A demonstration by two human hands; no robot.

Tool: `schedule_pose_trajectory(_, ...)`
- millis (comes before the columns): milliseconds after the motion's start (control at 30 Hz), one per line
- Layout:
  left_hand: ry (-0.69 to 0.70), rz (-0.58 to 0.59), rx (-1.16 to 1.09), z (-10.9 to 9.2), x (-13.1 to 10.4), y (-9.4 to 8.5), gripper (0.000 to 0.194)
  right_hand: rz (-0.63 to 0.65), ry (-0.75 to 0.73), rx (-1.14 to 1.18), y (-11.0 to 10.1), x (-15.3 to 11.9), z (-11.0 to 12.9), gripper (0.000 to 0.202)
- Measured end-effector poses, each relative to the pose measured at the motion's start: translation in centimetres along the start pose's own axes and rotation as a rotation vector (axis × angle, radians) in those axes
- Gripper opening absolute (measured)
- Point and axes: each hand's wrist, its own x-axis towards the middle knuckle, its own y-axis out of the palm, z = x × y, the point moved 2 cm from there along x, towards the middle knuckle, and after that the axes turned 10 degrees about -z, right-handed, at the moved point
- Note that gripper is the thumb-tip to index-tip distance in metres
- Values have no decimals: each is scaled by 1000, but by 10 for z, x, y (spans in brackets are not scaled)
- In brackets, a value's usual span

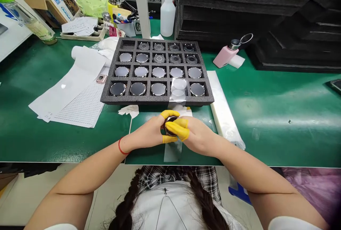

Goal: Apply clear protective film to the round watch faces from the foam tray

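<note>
1. A round dark watch (171,119) is between the two hands, above the near part of the green table (279,123).
2. The left hand (151,130) curls around it, holding its sides.
3. The right hand (200,135) has bent fingers on its top; I can't tell if they pinch anything.
4. A clear strip (173,152) runs under the hands.
5. Just past them sits a black tray (149,99) of watches.
</note>
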Motion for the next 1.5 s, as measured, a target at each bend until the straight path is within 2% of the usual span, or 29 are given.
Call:
schedule_pose_trajectory(133,21,-287,-44,3,1,-12,59,-259,378,-103,-28,-22,-3,36)
schedule_pose_trajectory(167,22,-326,-67,3,1,-14,60,-236,472,-161,-31,-33,-8,37)
schedule_pose_trajectory(200,21,-347,-91,2,1,-16,62,-145,548,-208,-30,-45,-14,34)
schedule_pose_trajectory(267,-1,-346,-136,0,1,-18,64,49,600,-304,-23,-65,-25,23)
schedule_pose_trajectory(300,-16,-334,-156,-1,0,-18,65,90,587,-345,-18,-70,-29,21)
schedule_pose_trajectory(367,-36,-317,-201,-4,0,-18,65,85,521,-374,-7,-69,-34,20)
schedule_pose_trajectory(467,-34,-306,-234,-6,-1,-17,61,58,418,-365,14,-49,-34,20)
schedule_pose_trajectory(567,-40,-274,-213,-6,-2,-16,58,175,403,-444,30,-34,-37,9)
schedule_pose_trajectory(633,-56,-244,-214,-6,-3,-14,58,209,405,-465,28,-33,-38,7)
schedule_pose_trajectory(667,-63,-229,-224,-7,-3,-14,58,166,403,-444,22,-34,-36,10)
schedule_pose_trajectory(767,-75,-206,-257,-9,-4,-12,56,-148,402,-306,-7,-31,-23,16)
schedule_pose_trajectory(833,-84,-192,-267,-10,-5,-10,54,-275,340,-221,-19,-22,-10,19)
schedule_pose_trajectory(900,-96,-163,-273,-9,-5,-9,55,-275,218,-191,-18,-8,-1,20)
schedule_pose_trajectory(1000,-97,-162,-274,-4,-6,-7,58,-237,83,-234,0,8,4,16)
schedule_pose_trajectory(1100,-72,-205,-238,1,-4,-8,59,-224,0,-257,15,9,5,16)
schedule_pose_trajectory(1167,-60,-214,-225,2,-3,-10,59,-210,-49,-246,16,3,8,19)
schedule_pose_trajectory(1267,-68,-218,-258,0,-3,-10,57,-218,-31,-288,9,-5,7,23)
schedule_pose_trajectory(1367,-111,-200,-315,-4,-3,-8,56,-250,30,-374,3,-6,-1,17)
schedule_pose_trajectory(1500,-135,-137,-346,-5,-3,-2,56,-222,49,-351,5,-2,-9,16)
